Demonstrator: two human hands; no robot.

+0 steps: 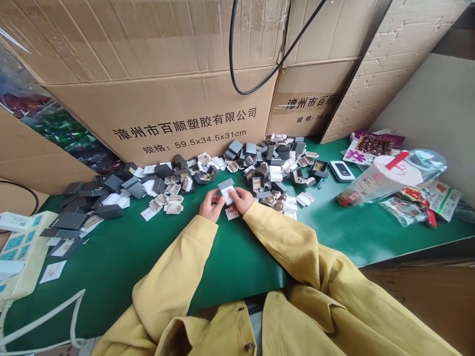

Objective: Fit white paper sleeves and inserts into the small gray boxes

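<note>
Near the middle of the green table, a small box (226, 186) with a grey edge and a white face is held between my hands. My right hand (242, 200) grips its right side, with the thumb over the white part. At its lower left, my left hand (212, 205) has its fingers curled in a pinch against the box. Just below the hands, a white card (232, 213) lies on the table. Small dark grey boxes (113, 183) and white inserts (174, 204) lie in heaps behind and to both sides of the hands.
Large cardboard cartons (185, 104) stand behind the heaps, with a black cable (232, 49) hanging in front. At the right are a white device (342, 170), a plastic cup (371, 180) and snack packets (445, 200). A power strip (27, 252) lies at the left edge.
</note>
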